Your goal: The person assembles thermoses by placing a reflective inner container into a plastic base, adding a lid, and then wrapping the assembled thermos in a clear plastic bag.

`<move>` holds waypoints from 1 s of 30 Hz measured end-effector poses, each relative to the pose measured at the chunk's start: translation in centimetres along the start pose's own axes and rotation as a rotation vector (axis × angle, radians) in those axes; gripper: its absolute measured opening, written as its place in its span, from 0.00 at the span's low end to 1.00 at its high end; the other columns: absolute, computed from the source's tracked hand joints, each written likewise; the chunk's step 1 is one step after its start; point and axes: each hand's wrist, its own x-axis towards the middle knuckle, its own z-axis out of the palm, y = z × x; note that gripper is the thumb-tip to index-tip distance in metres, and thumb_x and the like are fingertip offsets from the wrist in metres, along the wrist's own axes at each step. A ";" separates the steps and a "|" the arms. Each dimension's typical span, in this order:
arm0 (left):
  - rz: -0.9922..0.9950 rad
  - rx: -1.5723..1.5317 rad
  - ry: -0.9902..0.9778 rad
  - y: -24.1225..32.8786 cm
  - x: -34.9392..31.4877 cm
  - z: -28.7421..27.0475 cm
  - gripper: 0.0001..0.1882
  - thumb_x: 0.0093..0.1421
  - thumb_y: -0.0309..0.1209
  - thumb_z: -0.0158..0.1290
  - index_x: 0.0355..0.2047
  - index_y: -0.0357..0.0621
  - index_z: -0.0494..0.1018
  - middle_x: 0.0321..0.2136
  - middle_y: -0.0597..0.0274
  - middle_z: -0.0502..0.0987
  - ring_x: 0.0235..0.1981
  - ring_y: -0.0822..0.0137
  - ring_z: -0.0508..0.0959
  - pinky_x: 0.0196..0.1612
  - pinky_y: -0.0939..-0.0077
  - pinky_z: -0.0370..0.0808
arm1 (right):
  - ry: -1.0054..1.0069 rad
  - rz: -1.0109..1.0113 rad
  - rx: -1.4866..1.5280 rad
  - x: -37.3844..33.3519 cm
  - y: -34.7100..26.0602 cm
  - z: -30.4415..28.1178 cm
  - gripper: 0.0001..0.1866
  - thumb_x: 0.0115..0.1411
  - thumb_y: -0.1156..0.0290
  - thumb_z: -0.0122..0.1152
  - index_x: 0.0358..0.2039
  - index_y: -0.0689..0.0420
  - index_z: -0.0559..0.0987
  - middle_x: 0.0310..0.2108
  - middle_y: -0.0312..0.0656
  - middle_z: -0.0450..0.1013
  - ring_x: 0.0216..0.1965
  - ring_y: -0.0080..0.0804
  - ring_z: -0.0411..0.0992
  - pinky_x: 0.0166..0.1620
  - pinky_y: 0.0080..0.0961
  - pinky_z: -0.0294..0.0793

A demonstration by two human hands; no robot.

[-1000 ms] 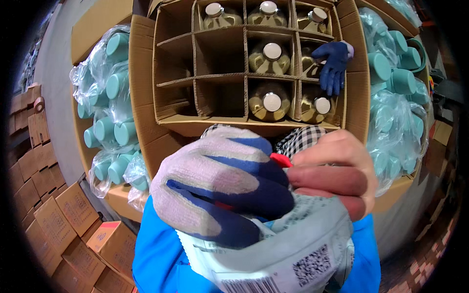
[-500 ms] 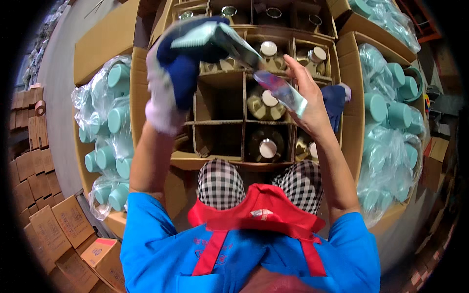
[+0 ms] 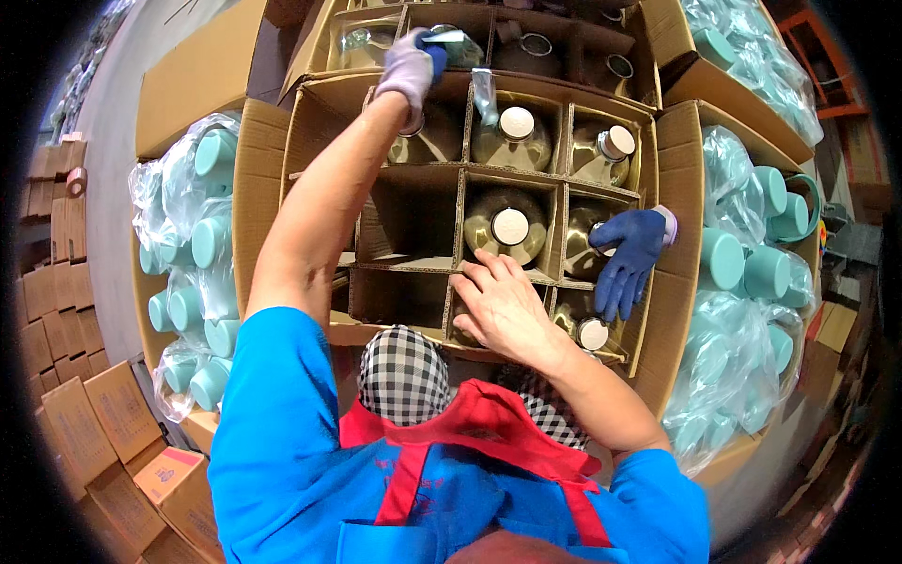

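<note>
My left hand (image 3: 412, 68), in a white and blue glove, reaches over the far carton's edge. Its fingers are closed round a pale flat piece (image 3: 445, 37), mostly hidden, above a glass jar. On the divider to its right stands a shiny clear strip (image 3: 485, 96). My bare right hand (image 3: 500, 303) is spread over the near row, fingers apart, holding nothing. Its fingertips are near a white-capped round glass bottle (image 3: 505, 227). Other white-capped bottles (image 3: 516, 123) stand in the divided carton (image 3: 460, 202). A blue glove (image 3: 631, 256) lies on the bottles at the right.
Open cartons of teal cups in clear plastic stand on the left (image 3: 209, 240) and right (image 3: 723, 258). Behind is another divided carton (image 3: 573, 66) with uncapped glass jars (image 3: 536, 47). Stacked brown cartons (image 3: 113, 414) fill the left side.
My hands have parted. The left has moved forward to the far carton with the pale piece. The right has come down and back over the near compartments, away from the shiny strip.
</note>
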 end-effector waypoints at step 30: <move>-0.492 0.490 -0.305 -28.3 -46.2 -43.1 0.41 0.48 0.21 0.52 0.66 0.48 0.57 0.55 0.38 0.68 0.57 0.39 0.68 0.60 0.58 0.66 | -0.274 0.102 -0.134 -4.3 -9.8 4.3 0.20 0.55 0.71 0.63 0.49 0.62 0.75 0.53 0.51 0.70 0.57 0.51 0.65 0.60 0.43 0.64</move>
